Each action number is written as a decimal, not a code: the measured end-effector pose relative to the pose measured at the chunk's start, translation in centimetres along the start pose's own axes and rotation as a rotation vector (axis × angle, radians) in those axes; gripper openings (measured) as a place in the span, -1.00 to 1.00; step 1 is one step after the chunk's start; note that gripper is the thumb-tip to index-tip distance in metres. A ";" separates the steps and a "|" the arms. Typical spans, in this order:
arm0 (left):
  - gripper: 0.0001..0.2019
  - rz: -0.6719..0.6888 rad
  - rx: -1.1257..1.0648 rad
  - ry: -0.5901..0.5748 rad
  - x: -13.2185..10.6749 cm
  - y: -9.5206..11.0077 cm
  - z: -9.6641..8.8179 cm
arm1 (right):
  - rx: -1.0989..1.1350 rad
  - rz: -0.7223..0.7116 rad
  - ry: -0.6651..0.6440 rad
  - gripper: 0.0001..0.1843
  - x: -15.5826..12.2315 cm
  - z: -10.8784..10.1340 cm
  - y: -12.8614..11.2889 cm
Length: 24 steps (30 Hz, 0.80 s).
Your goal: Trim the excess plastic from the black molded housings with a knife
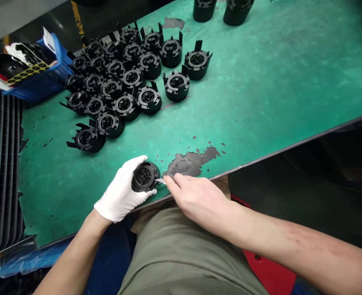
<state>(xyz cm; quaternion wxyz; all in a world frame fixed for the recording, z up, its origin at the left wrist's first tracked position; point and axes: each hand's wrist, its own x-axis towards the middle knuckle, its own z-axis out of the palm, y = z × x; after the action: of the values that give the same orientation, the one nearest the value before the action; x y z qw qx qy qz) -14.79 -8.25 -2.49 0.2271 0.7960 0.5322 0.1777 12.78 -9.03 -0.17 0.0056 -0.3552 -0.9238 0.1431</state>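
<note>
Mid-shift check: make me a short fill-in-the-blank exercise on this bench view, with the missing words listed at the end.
1. The left hand holds a round part that is ____ in colour.
2. Unlike the left hand, the right hand, gripping a thin tool, wears no ____.
3. Around the dark worn patch, the table surface is ____.
4. The bin at the picture's left is ____.

Missing words: black; glove; green; blue.
</note>
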 end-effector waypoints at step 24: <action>-0.16 -0.023 -0.006 -0.042 0.0 0.3 -0.3 | -0.177 -0.051 0.293 -0.54 -1.1 -0.4 -1.7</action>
<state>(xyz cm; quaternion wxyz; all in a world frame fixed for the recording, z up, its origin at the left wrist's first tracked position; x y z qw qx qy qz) -14.78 -8.32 -2.07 0.2425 0.7927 0.5360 0.1599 12.53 -10.90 0.80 0.1127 -0.3479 -0.9307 0.0076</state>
